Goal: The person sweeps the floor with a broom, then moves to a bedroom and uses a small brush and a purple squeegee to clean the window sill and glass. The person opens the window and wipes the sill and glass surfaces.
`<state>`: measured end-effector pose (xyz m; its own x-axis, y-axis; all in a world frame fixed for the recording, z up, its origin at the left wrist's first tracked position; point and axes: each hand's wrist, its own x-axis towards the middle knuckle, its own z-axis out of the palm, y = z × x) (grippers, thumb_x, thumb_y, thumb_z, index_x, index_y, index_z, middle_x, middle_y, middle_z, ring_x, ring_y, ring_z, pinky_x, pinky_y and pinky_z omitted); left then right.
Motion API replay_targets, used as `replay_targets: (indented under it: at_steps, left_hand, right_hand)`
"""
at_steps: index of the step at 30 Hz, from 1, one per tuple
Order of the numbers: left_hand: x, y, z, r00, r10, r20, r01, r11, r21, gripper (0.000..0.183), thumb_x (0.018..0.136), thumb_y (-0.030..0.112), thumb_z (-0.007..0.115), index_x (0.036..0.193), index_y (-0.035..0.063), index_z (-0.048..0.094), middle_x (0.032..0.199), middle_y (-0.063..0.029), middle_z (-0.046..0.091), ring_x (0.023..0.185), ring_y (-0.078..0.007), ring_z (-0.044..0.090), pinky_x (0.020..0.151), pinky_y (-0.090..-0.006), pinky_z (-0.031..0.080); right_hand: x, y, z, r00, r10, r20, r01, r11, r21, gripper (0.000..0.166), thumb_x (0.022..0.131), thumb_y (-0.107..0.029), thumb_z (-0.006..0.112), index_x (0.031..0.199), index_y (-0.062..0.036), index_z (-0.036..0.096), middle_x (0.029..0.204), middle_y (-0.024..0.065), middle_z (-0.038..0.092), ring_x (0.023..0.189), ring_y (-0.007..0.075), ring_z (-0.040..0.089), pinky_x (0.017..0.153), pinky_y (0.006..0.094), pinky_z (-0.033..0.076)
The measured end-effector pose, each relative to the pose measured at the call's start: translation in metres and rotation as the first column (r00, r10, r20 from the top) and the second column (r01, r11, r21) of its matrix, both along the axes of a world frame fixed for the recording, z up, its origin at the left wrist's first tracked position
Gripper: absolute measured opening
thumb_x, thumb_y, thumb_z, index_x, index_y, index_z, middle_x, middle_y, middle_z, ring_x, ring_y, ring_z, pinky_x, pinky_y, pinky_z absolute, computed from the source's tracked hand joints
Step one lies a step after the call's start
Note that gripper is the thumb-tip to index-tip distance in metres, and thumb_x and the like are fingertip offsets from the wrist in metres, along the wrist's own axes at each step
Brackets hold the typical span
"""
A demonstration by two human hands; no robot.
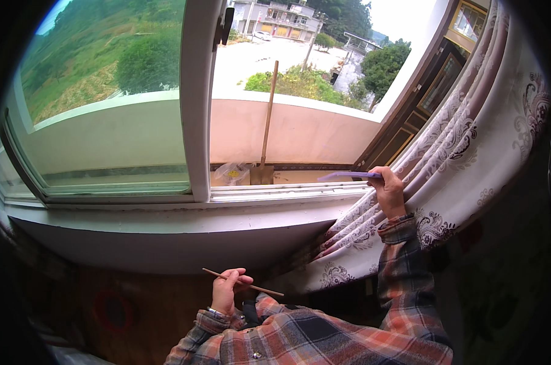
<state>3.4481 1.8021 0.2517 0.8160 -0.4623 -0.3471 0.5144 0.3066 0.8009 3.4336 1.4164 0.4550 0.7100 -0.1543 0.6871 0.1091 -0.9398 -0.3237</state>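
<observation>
My left hand point(230, 289) grips a thin wooden stick point(264, 290), much like a chopstick, in front of my plaid shirt. It slants down to the right. Farther out on the right, my right hand point(387, 191) holds a flat purple plastic tool point(348, 175) by one end. The tool points left above the window track point(289, 193), its far end pale and blurred, so its exact kind cannot be told. Whether it touches the track is unclear. Just beside that hand hangs the patterned curtain point(449, 159).
A sliding window pane point(106, 150) covers the left, behind a white frame post point(197, 100). The white sill point(175, 219) runs below. Outside, a wooden-handled shovel point(268, 114) leans on the low wall, with a plastic bag point(232, 173) beside it. A round red object point(115, 311) sits on the dim floor.
</observation>
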Motion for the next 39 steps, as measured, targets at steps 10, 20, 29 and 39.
replay_targets:
  at_steps: [10,20,29,39]
  left_hand:
    - [0.000,0.010,-0.005,1.000,0.006,-0.004,-0.006,1.000,-0.011,0.024,0.092,0.017,0.041,0.101,-0.0001,0.056,0.081,-0.0127,0.065,0.075,-0.0199,0.063,0.071,-0.0319,0.052]
    - [0.008,0.013,-0.008,1.000,-0.008,-0.016,0.008,1.000,-0.011,0.024,0.093,0.017,0.041,0.100,-0.0002,0.056,0.081,-0.0125,0.065,0.076,-0.0198,0.063,0.071,-0.0317,0.051]
    - [0.010,0.012,-0.011,0.999,-0.032,-0.028,0.032,0.999,0.007,0.025,0.093,0.018,0.040,0.100,0.0003,0.056,0.081,-0.0121,0.065,0.076,-0.0198,0.063,0.071,-0.0318,0.051]
    - [0.005,0.007,-0.009,0.999,-0.012,-0.041,0.013,1.000,0.019,0.024,0.092,0.018,0.042,0.101,0.0006,0.056,0.081,-0.0120,0.065,0.076,-0.0196,0.063,0.071,-0.0316,0.051]
  right_hand:
    - [0.004,0.006,-0.009,0.993,-0.034,-0.116,0.023,0.995,-0.101,0.014,0.075,0.004,0.060,0.085,-0.0026,0.053,0.078,0.0127,0.059,0.070,0.0264,0.061,0.063,0.0335,0.048]
    - [-0.001,0.008,0.003,0.990,-0.141,-0.021,0.133,0.967,-0.216,0.013,0.076,0.000,0.061,0.086,-0.0043,0.054,0.080,0.0159,0.058,0.073,0.0352,0.059,0.061,0.0377,0.048]
    - [0.010,-0.008,-0.022,0.995,-0.092,-0.040,0.089,0.993,-0.077,0.013,0.076,-0.002,0.063,0.087,-0.0048,0.055,0.075,0.0135,0.057,0.069,0.0294,0.060,0.060,0.0343,0.047]
    - [0.003,0.024,0.009,0.996,0.087,-0.032,-0.069,0.924,0.376,0.007,0.083,0.000,0.059,0.087,-0.0008,0.053,0.075,0.0046,0.059,0.067,0.0113,0.060,0.060,0.0237,0.051]
